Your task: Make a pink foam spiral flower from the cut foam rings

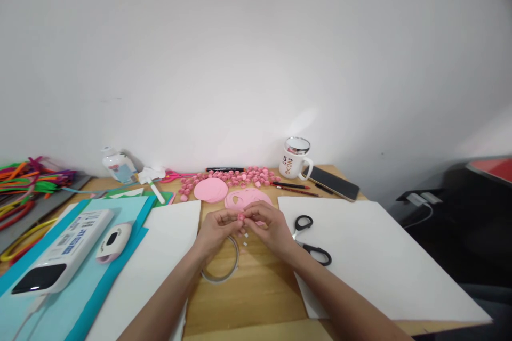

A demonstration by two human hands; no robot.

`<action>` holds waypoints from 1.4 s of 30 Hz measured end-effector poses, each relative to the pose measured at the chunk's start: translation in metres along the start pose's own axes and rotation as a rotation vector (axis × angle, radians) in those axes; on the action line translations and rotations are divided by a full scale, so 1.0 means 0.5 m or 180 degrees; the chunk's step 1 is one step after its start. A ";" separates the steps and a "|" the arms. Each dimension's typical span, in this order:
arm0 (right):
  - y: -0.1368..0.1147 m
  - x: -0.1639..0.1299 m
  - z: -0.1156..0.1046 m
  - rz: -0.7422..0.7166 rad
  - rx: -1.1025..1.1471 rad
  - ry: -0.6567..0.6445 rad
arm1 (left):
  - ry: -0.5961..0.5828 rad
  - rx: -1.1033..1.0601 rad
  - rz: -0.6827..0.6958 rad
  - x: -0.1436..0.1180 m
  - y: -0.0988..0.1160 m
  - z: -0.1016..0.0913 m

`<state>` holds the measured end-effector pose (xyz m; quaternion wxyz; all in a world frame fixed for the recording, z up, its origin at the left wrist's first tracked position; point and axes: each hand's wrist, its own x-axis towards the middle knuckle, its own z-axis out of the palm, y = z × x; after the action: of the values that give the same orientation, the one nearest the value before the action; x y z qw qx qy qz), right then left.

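Note:
Between the fingertips of my left hand and my right hand is a small pink paper piece, rounded like a little rosette. Both hands pinch it from either side above the wooden table. Just beyond them lie pink paper circles and pink paper with cut-out holes. Behind these, a heap of similar small pink pieces spreads along the wall. Below my left hand a roll of tape lies flat, partly covered by the hand. Tiny white bits lie under my fingers.
Scissors rest on white sheets at right. Behind stand a mug and a phone, with pencils nearby. At left are a power bank, a white device, a bottle and pipe cleaners.

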<state>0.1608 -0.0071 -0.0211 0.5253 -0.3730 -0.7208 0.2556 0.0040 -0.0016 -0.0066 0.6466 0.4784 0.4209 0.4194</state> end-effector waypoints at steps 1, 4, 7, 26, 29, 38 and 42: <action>0.000 0.000 0.000 0.0011 0.0013 0.0002 | -0.0013 0.0014 -0.0002 0.000 0.001 0.000; -0.001 0.001 0.000 0.0030 0.0059 0.0014 | -0.0015 0.0064 0.0009 -0.001 0.002 0.001; -0.002 0.001 0.000 -0.0052 0.0023 -0.0001 | 0.0002 0.0067 0.0040 -0.002 0.003 0.003; -0.002 -0.007 0.006 -0.0188 -0.0274 0.0014 | 0.0330 0.0174 0.0072 -0.001 0.000 0.007; -0.004 -0.008 0.009 -0.0226 -0.0259 -0.0005 | 0.0411 0.0211 0.0133 -0.003 0.003 0.010; -0.002 -0.011 0.011 -0.0231 -0.0317 0.0043 | 0.0404 0.0421 0.0135 -0.009 0.015 0.015; -0.003 -0.008 0.007 -0.0109 -0.0233 0.0077 | 0.0289 0.0342 0.0216 -0.008 0.016 0.017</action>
<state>0.1577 -0.0112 -0.0232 0.5243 -0.3827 -0.7295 0.2154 0.0096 -0.0063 0.0032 0.5856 0.5068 0.4552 0.4393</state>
